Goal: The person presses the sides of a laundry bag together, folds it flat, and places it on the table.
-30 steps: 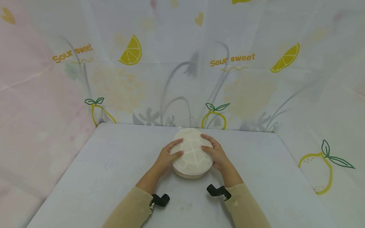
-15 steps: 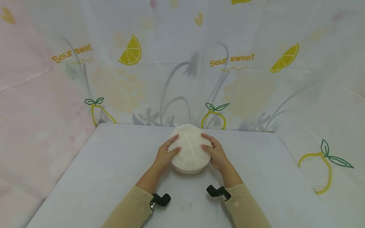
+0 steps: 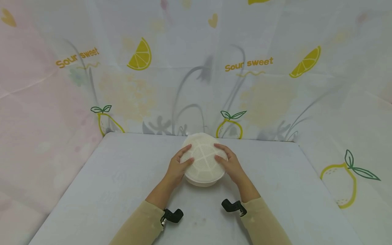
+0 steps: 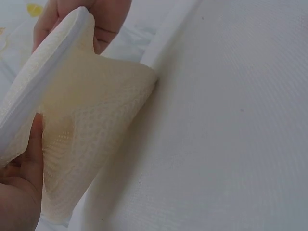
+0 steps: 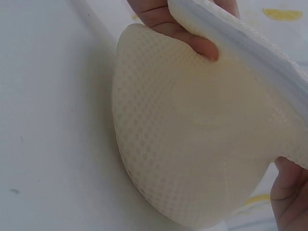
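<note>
A round cream mesh laundry bag (image 3: 204, 158) stands tilted on its edge near the middle of the table, its flat ribbed face toward me. A pale zipper-like band runs along its rim in both wrist views, and its soft mesh body (image 4: 103, 110) bulges and creases behind. My left hand (image 3: 176, 170) grips the left side, thumb and fingers on the face. The right hand (image 3: 231, 166) holds the opposite side the same way. In the right wrist view the body (image 5: 163, 120) sags toward the table; the bag's contents, if any, are hidden.
The white table (image 3: 122, 177) spreads around the bag. Behind it hangs a white cloth (image 3: 190, 85) printed with lemons and lettering. Black wrist cameras (image 3: 173, 215) sit at both cuffs of the beige sleeves (image 3: 137, 224).
Both hands keep their hold. The bag has shifted slightly up and left and turned a little since a second ago; over the last half second the right fingers moved slightly inward.
</note>
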A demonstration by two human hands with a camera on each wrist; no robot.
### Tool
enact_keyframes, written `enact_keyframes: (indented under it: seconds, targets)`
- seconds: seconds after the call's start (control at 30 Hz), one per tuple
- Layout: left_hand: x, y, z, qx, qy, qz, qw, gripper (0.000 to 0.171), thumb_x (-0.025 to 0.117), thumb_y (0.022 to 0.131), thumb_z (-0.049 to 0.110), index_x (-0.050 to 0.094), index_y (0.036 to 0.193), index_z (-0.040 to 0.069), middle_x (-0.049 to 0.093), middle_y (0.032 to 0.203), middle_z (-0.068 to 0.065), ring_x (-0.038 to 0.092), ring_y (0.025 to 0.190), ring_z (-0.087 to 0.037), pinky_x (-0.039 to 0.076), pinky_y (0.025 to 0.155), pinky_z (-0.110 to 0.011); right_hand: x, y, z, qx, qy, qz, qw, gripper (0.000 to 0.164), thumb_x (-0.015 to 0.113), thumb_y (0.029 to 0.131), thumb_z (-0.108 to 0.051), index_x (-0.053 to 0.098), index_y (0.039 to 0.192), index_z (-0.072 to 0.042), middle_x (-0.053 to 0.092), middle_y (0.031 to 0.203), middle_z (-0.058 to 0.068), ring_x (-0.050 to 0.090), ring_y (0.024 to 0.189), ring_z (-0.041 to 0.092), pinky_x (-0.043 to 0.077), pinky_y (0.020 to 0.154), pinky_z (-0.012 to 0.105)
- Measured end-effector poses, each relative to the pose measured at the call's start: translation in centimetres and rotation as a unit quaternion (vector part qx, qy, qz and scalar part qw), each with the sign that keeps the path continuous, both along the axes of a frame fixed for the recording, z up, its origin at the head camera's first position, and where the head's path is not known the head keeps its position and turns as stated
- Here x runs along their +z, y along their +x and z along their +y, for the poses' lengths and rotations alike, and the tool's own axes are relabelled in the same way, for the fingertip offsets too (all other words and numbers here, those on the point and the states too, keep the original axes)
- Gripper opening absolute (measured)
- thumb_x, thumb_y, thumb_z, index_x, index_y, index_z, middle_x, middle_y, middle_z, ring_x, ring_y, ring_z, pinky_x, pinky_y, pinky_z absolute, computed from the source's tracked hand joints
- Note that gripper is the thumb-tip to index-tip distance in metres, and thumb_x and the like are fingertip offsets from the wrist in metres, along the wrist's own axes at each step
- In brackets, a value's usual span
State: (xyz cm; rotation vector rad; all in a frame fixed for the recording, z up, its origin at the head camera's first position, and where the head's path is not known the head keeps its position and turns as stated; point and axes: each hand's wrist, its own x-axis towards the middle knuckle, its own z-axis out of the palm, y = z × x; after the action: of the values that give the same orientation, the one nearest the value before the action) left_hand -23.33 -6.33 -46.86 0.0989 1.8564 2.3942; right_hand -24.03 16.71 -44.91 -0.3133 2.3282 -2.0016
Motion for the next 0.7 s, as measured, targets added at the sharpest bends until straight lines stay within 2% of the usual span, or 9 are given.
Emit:
enact_keyframes:
  seconds: [0.2,0.3,0.53,0.7]
  targets:
    - [0.0,0.0,-0.1,0.003,-0.006,0.001,1.0000,0.062,0.068,0.092,0.002,0.048,0.149,0.017,0.025,0.164,-0.007,0.029,0.148,-0.030,0.036,0.114,-0.042,0.2,0.1,0.2,0.005,0.097,0.062,0.993,0.049,0.066,0.098,-0.021,0.051,0.145,-0.015,0.040,0.157,0.011,0.030,0.147,0.033,0.022,0.118,0.056]
    - [0.1,0.1,-0.1,0.004,-0.002,0.004,1.0000,0.062,0.068,0.092,0.002,0.048,0.149,0.016,0.026,0.164,-0.006,0.027,0.148,-0.029,0.034,0.115,-0.042,0.3,0.1,0.2,0.009,0.128,0.076,0.989,0.050,0.065,0.098,-0.024,0.050,0.146,-0.016,0.039,0.157,0.011,0.030,0.147,0.034,0.022,0.118,0.056]
    - [0.0,0.0,-0.3,0.002,-0.005,0.009,0.9999,0.063,0.068,0.092,0.002,0.046,0.150,0.015,0.026,0.164,-0.007,0.027,0.148,-0.030,0.038,0.113,-0.040,0.6,0.4,0.2,0.021,0.164,0.067,0.984,0.054,0.062,0.100,-0.023,0.044,0.151,-0.014,0.031,0.161,0.016,0.029,0.146,0.040,0.025,0.115,0.060]
    - [-0.1,0.1,-0.3,0.001,-0.004,0.011,0.9999,0.063,0.068,0.092,0.001,0.046,0.150,0.015,0.026,0.164,-0.007,0.030,0.146,-0.031,0.040,0.110,-0.038,2.9,1.9,-0.4,0.032,0.157,0.073,0.984,0.054,0.060,0.100,-0.014,0.042,0.150,-0.004,0.031,0.159,0.021,0.025,0.147,0.042,0.021,0.117,0.060]
